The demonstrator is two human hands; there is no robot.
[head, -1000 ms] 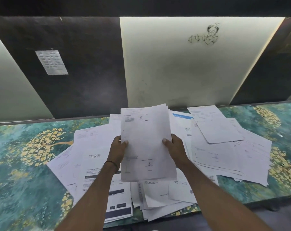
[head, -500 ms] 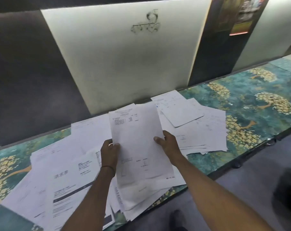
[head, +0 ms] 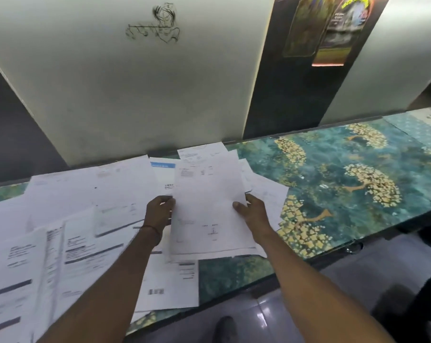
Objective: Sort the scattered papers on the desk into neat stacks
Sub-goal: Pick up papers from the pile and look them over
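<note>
I hold a thin bundle of white printed sheets (head: pixel 209 204) upright over the desk. My left hand (head: pixel 160 214) grips its left edge and my right hand (head: pixel 252 214) grips its right edge. Many loose papers (head: pixel 80 219) lie overlapping across the left and middle of the desk. A sheet with a blue header (head: pixel 163 174) shows just behind the bundle. More white sheets (head: pixel 266 191) stick out to the right from under the bundle.
The desk (head: pixel 345 184) has a teal cover with yellow tree patterns, bare on the right. A white wall panel with a sketch (head: pixel 155 23) and a dark panel with posters (head: pixel 330 30) stand behind. The desk's front edge runs diagonally; a shoe (head: pixel 224 328) and grey floor lie below.
My view has swung to the right, so the paper pile now sits further left in view. Both hands carried the bundle rightward toward the bare part of the desk, still gripping it.
</note>
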